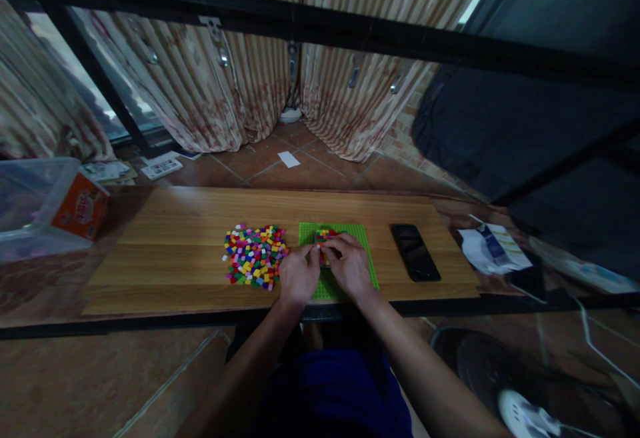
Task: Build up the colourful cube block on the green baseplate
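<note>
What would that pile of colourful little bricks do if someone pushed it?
The loose toy bricks would probably scatter, since they seem unjoined. Being so small, each is likely light. Their boxy shapes suggest sliding across the wooden tabletop more than rolling.

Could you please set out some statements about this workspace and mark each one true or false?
1. The fingers of the left hand and right hand are close together over the green baseplate. True.
2. The loose bricks are all one colour. False: the loose bricks are of many colours.
3. The black phone lies to the right of the green baseplate. True.
4. The clear plastic box stands on the wooden tabletop. False: the clear plastic box is off the wooden tabletop, beyond its left end.
</note>
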Available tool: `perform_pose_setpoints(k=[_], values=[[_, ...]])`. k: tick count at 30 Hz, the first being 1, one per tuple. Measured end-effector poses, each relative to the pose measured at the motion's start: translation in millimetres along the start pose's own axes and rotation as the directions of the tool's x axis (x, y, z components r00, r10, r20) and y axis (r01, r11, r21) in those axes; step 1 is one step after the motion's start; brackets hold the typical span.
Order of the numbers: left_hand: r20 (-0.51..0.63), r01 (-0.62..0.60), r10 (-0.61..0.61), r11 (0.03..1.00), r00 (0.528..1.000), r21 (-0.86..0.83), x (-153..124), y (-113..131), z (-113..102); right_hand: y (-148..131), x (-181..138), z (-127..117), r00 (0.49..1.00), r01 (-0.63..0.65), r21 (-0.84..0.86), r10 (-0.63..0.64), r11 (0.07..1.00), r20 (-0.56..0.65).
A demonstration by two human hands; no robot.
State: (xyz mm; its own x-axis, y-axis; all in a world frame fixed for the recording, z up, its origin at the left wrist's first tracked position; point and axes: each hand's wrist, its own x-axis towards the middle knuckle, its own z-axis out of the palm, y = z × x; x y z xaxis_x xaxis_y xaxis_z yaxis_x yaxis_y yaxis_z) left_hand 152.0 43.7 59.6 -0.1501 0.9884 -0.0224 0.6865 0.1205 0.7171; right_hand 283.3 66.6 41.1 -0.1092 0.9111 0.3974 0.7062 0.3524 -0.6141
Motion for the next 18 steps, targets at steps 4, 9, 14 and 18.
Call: perform_pose_setpoints(k=[4,9,14,18], values=[[0.006,0.016,-0.015,0.998,1.000,-0.064,8,-3,-1,1,-1,0,1.000,0.003,-0.011,-0.003,1.000,-0.008],[-0.005,0.009,-0.010,0.983,1.000,-0.185,16,-8,4,1,-1,-1,0.999,0.032,0.006,-0.032,0.999,0.000],[-0.014,-0.009,0.005,0.958,1.000,-0.285,20,-12,8,1,0,-1,0.999,0.041,0.010,-0.041,0.999,0.005],[0.004,0.025,-0.025,0.943,1.000,-0.332,24,-14,10,1,1,-1,0.999,0.044,0.000,-0.044,0.999,0.014]])
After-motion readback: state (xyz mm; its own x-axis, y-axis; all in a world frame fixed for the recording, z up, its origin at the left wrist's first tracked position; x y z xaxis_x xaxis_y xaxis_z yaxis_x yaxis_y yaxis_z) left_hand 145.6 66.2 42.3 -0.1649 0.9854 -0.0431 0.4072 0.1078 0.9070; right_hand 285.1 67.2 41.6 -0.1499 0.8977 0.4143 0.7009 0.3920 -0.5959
